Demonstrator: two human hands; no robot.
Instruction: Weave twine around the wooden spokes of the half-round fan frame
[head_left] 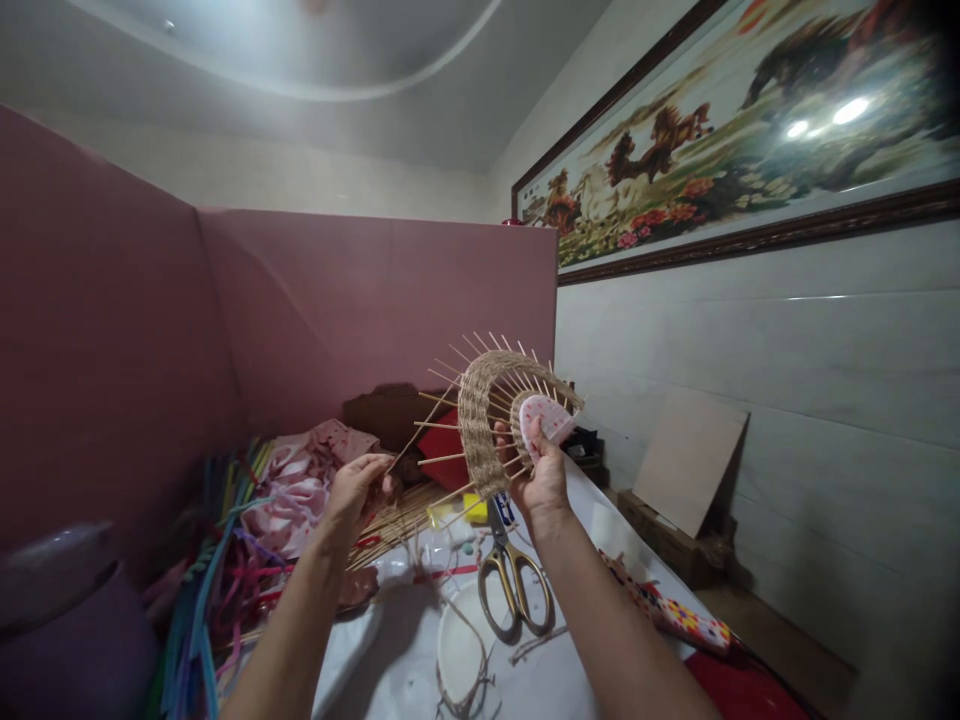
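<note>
1. Holds one half-round woven piece (475,430) raised above the white-covered table (397,670), just right of the view's middle.
2. Grasps it in the right hand (541,475), with thumb over the spotted fabric centre (553,415) and at least one finger showing among the spokes (441,461); cannot tell how the remaining fingers close behind.
3. Pinches the thin cord (417,434) in the left hand (366,487), between thumb and fingers; touches no part of the woven band with that hand.
4. Stretches the cord from the left fingertips up and rightward, to the outer edge of the band's left side.
5. As for the woven piece: lies up and right of the left hand, directly over the right wrist; slants in long axis from lower left to upper right, arching toward upper left.
6. Sits nearer the right hand, in contact; stands apart from the left, linked by cord alone, with several bare spoke ends pointing leftward.
7. Counts, on the table below: one pair of scissors (502,545), one white oval disc (456,650), one yellow block (475,507).
8. Cannot count the spokes surely: too many, too overlapped.
</note>
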